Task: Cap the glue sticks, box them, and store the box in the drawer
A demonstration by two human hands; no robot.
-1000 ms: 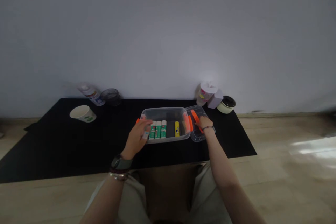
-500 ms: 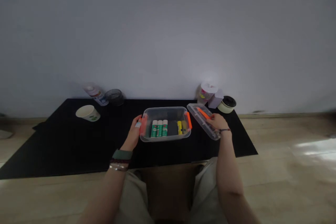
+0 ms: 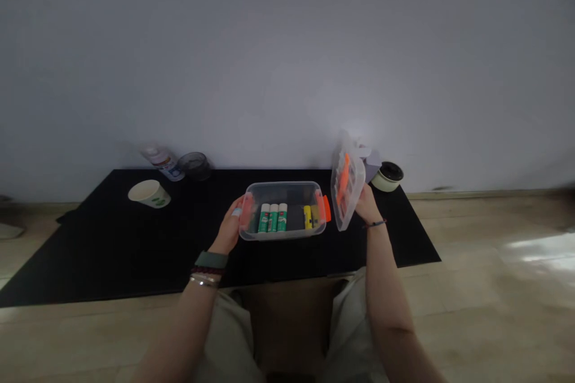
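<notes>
A clear plastic box (image 3: 287,234) with orange side clips stands on a black mat (image 3: 112,251). Inside it lie three green-and-white glue sticks (image 3: 273,218), a black item and a yellow one. My left hand (image 3: 230,230) grips the box's left end, fingers closed round the orange clip. My right hand (image 3: 367,204) holds the clear lid (image 3: 347,190) with its orange handle. The lid is lifted off the mat and tilted nearly upright just right of the box.
A paper cup (image 3: 149,194) lies at the mat's left. A tipped bottle (image 3: 162,160) and a dark container (image 3: 194,165) sit by the wall. A pale box and a round tin (image 3: 388,177) stand behind the lid. Wooden floor surrounds the mat.
My right hand raised the lid from the mat and tipped it nearly upright beside the box. My left hand shifted from the box's top edge to its left clip.
</notes>
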